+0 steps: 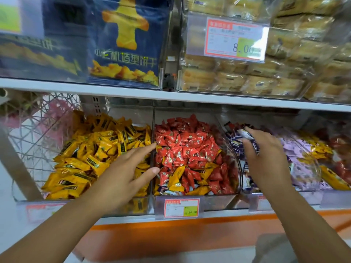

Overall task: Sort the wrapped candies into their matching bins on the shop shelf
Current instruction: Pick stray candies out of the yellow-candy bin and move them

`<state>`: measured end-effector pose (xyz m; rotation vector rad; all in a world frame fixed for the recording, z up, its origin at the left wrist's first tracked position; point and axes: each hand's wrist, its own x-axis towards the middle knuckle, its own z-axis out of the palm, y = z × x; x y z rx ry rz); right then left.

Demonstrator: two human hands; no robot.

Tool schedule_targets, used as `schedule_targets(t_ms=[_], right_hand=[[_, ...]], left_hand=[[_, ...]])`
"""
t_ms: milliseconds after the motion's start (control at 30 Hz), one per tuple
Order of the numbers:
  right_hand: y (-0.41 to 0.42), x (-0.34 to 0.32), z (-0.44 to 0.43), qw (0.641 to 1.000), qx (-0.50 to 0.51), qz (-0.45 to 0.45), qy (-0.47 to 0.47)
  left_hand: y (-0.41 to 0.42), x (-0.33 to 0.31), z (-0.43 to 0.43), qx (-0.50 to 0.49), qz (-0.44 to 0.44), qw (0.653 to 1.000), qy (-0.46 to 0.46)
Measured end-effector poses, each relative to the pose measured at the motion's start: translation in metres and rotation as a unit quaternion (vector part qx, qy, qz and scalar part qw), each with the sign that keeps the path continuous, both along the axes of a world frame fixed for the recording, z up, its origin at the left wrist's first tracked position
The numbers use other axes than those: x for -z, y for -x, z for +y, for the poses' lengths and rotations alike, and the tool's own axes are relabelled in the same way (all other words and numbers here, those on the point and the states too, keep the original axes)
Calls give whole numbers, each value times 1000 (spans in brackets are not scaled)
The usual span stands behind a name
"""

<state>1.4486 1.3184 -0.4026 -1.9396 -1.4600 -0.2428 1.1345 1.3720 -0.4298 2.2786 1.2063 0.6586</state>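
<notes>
roughly halfway: spreading left hand [123,173] open over yellow bin [114,206], gripping blue candies [247,134] in right hand [266,160], yellow strays [175,179] to clear from red bin [218,203].

My left hand [121,179] and right hand [266,158] are bare, forearms unsleeved, nails short; blurred grey cloth [275,249] shows below-right of the price tag [181,208].

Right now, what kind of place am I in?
Most likely a snack shop: price tags, clear bins of wrapped candies, bagged pastries above.
</notes>
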Motion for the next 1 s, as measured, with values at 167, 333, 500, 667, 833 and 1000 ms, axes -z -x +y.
schedule_targets(t_ms=[167, 333, 500, 667, 833, 1000], right_hand=[[47, 0, -2, 996, -78, -17, 40], [133, 25, 11, 941, -294, -78, 147], [150, 39, 27, 936, -304, -59, 166], [150, 45, 28, 951, -281, -60, 110], [146, 50, 28, 952, -289, -60, 86], [146, 46, 27, 951, -294, -48, 79]], left_hand=[[26, 6, 23, -65, 25, 995, -68], [58, 20, 50, -93, 109, 987, -72], [53, 13, 59, -93, 123, 983, -95], [22, 6, 66, -35, 119, 987, -99], [11, 14, 77, 44, 256, 963, -74], [37, 9, 94, 0, 188, 980, -70]])
